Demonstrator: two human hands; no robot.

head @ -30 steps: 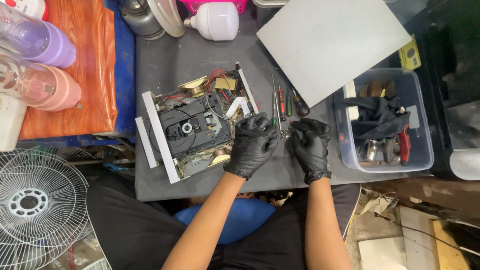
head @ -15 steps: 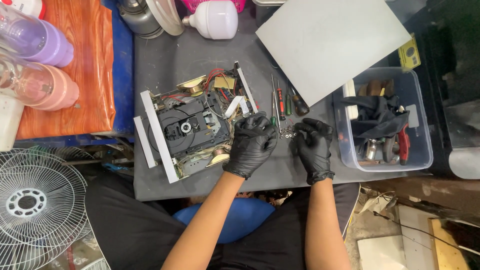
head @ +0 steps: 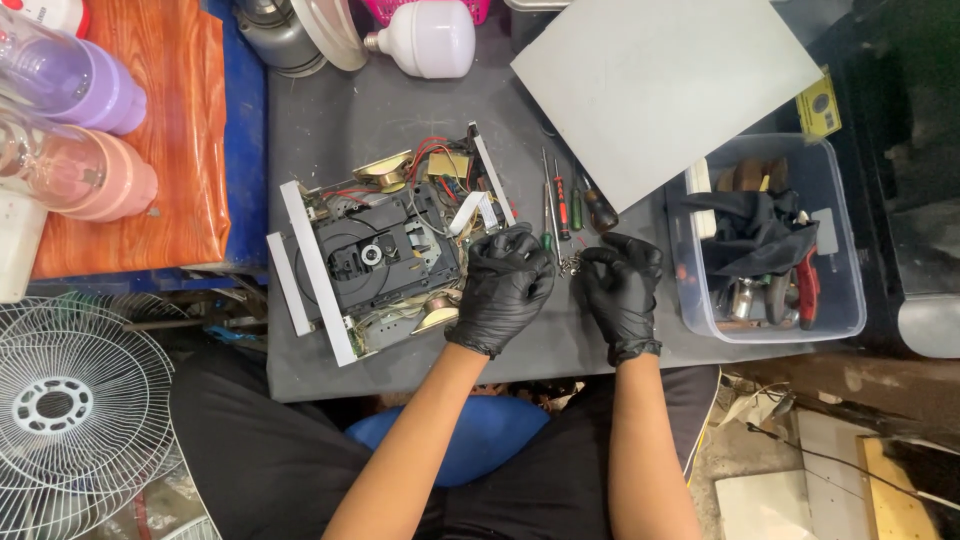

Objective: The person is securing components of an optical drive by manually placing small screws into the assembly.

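Little has shifted since a second ago — my left hand (head: 505, 285) stays curled beside the opened disc player (head: 385, 255), my right hand (head: 622, 290) keeps its fingers (head: 592, 262) pinched just above the small screws (head: 571, 265) on the bench (head: 400, 110) — I cannot tell if they grip one.

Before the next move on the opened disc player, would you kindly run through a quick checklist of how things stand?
1. Both hands gloved: ok; left hand and right hand wear black gloves.
2. Disc player open and resting flat on the grey table: ok.
3. Small screws kept together between the hands: ok.
4. Screwdrivers close by, beyond the hands: ok.
5. What either hand pinches: cannot tell; the fingers are curled.
6. Tool tub beside the right hand: ok.
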